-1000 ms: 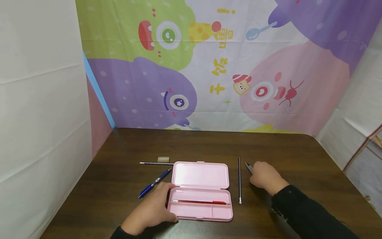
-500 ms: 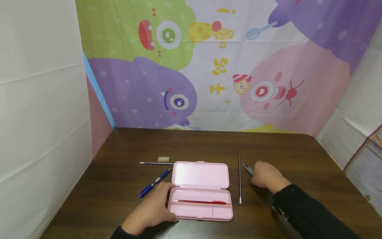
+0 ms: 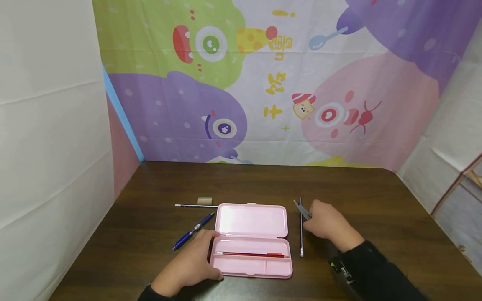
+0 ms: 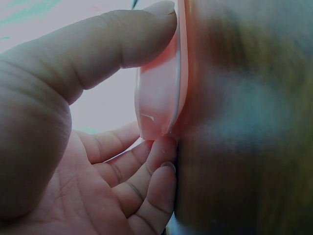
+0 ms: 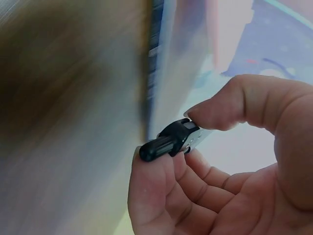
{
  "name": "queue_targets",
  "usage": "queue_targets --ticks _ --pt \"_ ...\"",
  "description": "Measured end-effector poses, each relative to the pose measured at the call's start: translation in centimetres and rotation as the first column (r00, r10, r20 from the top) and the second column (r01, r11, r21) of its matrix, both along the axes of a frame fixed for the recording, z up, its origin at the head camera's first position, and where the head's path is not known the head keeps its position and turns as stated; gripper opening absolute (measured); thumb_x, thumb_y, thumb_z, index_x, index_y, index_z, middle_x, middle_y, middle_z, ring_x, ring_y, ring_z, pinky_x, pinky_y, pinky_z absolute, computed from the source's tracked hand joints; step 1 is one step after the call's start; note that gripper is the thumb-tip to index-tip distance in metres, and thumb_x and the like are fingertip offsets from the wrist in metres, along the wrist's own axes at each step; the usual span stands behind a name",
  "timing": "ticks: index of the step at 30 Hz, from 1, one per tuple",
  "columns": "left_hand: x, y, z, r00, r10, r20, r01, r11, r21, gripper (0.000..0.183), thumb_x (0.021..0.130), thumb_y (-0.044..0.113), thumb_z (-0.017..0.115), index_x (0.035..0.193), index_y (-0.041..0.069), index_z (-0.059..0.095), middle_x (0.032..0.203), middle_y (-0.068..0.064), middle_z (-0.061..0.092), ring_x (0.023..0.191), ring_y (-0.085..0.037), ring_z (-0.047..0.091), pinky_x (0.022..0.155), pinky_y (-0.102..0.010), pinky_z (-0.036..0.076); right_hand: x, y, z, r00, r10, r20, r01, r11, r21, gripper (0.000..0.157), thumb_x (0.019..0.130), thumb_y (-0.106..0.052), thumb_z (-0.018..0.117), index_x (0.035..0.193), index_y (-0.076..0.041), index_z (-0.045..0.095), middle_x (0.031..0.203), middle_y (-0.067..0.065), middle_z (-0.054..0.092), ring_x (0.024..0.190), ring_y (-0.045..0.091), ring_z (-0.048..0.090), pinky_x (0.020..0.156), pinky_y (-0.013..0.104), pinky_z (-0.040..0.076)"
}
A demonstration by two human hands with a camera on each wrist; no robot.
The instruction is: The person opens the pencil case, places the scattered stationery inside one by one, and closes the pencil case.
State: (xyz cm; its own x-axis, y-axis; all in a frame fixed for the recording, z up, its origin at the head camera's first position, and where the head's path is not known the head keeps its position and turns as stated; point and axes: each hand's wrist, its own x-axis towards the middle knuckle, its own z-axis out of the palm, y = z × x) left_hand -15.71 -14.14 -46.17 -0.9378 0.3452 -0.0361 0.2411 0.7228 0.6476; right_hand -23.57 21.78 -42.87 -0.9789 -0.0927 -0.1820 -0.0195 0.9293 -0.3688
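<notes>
An open pink pencil case [image 3: 241,266] lies on the table with a red pencil [image 3: 248,253] in its lower tray. My left hand [image 3: 190,263] grips the case's left end; in the left wrist view the thumb [image 4: 142,36] lies along its side wall [image 4: 159,98] and the fingertips meet its corner. To the right, my right hand [image 3: 327,223] pinches a grey pen [image 3: 302,210] between thumb and fingers, its tip pointing away and to the left. The pen's black push-button end [image 5: 159,148] faces the right wrist camera. Beneath the pen, a dark pencil [image 3: 301,240] lies lengthwise on the table.
Left of the case lie a blue pen [image 3: 193,231] and another dark pencil [image 3: 193,205], which runs up to the lid [image 3: 251,220]. A beige eraser [image 3: 205,201] sits just behind that pencil. A cartoon-print cloth [image 3: 271,125] hangs along the table's far edge.
My right hand has shifted left with the grey pen, whose tip now crosses over the dark pencil in the head view. The left hand stays on the case.
</notes>
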Motion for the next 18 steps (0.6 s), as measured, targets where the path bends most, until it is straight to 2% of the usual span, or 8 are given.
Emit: queue_targets --ticks 3,6,9,18 --pt "0.0 0.0 0.1 1.0 -0.002 -0.003 0.002 1.0 0.0 0.096 0.055 0.03 0.092 0.133 -0.001 0.046 0.129 -0.015 0.049 0.107 -0.026 0.052 0.094 -0.051 0.044 0.8 -1.4 0.7 1.0 0.0 -0.009 0.0 0.999 -0.043 0.032 0.078 -0.017 0.07 0.099 -0.001 0.053 0.078 0.007 0.055 0.063 0.02 0.051 0.053 0.032 0.042" --pt "0.0 0.0 0.1 1.0 -0.004 -0.014 0.004 1.0 0.0 0.096 0.055 0.03 0.091 0.133 -0.001 0.046 0.129 -0.015 0.05 0.108 -0.026 0.053 0.094 -0.051 0.044 1.6 -2.8 1.1 1.0 0.014 -0.008 -0.014 0.997 -0.07 0.035 0.078 -0.017 0.071 0.105 -0.002 0.053 0.08 0.008 0.056 0.064 0.02 0.052 0.054 0.032 0.044" --pt "0.0 0.0 0.1 1.0 -0.004 -0.016 0.004 1.0 0.0 0.095 0.055 0.029 0.091 0.133 0.0 0.046 0.128 -0.013 0.05 0.107 -0.025 0.053 0.093 -0.05 0.045 2.2 -4.1 1.4 0.999 0.047 -0.019 -0.048 0.996 -0.07 0.033 0.078 -0.017 0.072 0.102 -0.005 0.053 0.078 0.005 0.056 0.063 0.019 0.052 0.054 0.032 0.044" --pt "-0.1 -0.1 0.1 1.0 -0.013 0.022 0.013 1.0 0.004 0.094 0.056 0.028 0.091 0.134 0.0 0.046 0.129 -0.014 0.049 0.108 -0.026 0.052 0.094 -0.051 0.045 4.0 -7.2 1.9 0.977 0.201 -0.068 -0.2 0.979 0.022 0.031 0.076 -0.017 0.075 0.097 -0.007 0.054 0.071 0.0 0.055 0.06 0.016 0.051 0.052 0.032 0.042"
